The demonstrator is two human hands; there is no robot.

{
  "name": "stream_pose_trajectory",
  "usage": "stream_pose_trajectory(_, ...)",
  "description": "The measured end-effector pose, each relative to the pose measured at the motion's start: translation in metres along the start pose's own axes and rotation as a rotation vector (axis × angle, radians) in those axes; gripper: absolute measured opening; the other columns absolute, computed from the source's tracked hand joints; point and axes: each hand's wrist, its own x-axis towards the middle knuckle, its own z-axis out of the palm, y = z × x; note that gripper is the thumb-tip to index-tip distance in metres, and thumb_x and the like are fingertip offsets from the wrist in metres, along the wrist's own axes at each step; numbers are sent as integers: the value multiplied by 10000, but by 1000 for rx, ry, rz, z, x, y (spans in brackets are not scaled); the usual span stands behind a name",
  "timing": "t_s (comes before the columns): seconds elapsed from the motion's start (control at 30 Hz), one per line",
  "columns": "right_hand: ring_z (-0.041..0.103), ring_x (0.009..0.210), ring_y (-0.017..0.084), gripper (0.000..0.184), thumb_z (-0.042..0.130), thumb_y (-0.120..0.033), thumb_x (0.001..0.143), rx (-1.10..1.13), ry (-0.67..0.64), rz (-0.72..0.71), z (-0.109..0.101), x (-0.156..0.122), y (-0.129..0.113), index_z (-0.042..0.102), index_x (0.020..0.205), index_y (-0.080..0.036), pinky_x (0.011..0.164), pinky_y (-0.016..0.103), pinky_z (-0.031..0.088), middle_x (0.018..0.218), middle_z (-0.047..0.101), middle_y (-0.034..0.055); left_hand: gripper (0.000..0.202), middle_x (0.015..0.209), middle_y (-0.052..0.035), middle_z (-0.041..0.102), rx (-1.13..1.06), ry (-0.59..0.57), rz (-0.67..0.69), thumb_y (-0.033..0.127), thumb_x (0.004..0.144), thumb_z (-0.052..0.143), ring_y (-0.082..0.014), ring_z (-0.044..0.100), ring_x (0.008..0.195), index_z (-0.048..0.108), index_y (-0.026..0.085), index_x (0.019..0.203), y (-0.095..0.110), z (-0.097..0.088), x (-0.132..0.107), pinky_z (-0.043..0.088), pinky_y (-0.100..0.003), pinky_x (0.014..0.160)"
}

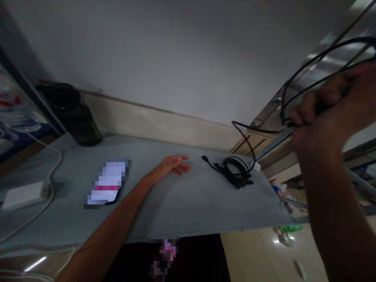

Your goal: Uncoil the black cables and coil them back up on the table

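Raised at the upper right, my right hand (331,102) is closed around a black cable (305,66), which loops out above the fist. A length of black cable runs from near that fist down toward a coiled bundle of black cables (236,172) on the right part of the grey table (182,203). A connector end pokes out on the bundle's left side. My left hand (174,164) hovers over or rests on the tabletop, left of the bundle, fingers apart and holding nothing. Whether it touches the surface I cannot tell.
A phone with a lit, blurred screen (108,182) lies left of my left arm. Behind it stands a dark bottle (76,117) by the wall. A white power adapter (26,195) with a white cord sits at the left edge. Metal frame posts flank the table.
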Motion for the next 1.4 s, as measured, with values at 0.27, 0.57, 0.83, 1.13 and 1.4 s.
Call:
stream_pose_trajectory(0.27,423,470,91,652,480,-884,1070,205,-321,303,146,-64,21,558,935,-250,452,239,339,656,441,-63,508,1200,-180,861,-344,168,-18,461,955,931,-306,852,1058,816,167,1352,-3,-13,2,687,-366,846)
stream_pose_trajectory(0.57,619,566,133,575,540,-657,1150,31,-1191,357,228,-67,90,655,838,-188,505,235,497,701,711,50,318,1221,-122,834,-308,334,33,253,924,927,-219,784,1054,869,160,1223,-6,-29,8,632,-317,958)
stream_pose_trajectory(0.83,664,540,172,486,830,-547,1000,41,-1289,542,245,-74,120,677,727,-175,561,286,544,629,692,42,320,1210,-108,819,-246,395,31,227,909,900,-213,768,1038,846,174,1220,-6,-29,10,633,-320,945)
stream_pose_trajectory(1.13,532,514,95,307,599,-394,1151,-248,-1015,246,196,-57,96,639,940,-175,541,245,358,651,637,-16,495,992,-33,788,-379,390,-8,95,888,889,-131,727,739,761,189,1356,-1,-26,10,638,-239,676)
stream_pose_trajectory(1.4,455,537,63,340,517,-295,1201,-31,-183,202,156,-39,101,647,905,-191,533,241,325,740,611,-11,283,928,-31,767,-406,470,17,50,980,743,-131,735,716,773,137,1248,9,-24,7,613,-222,593)
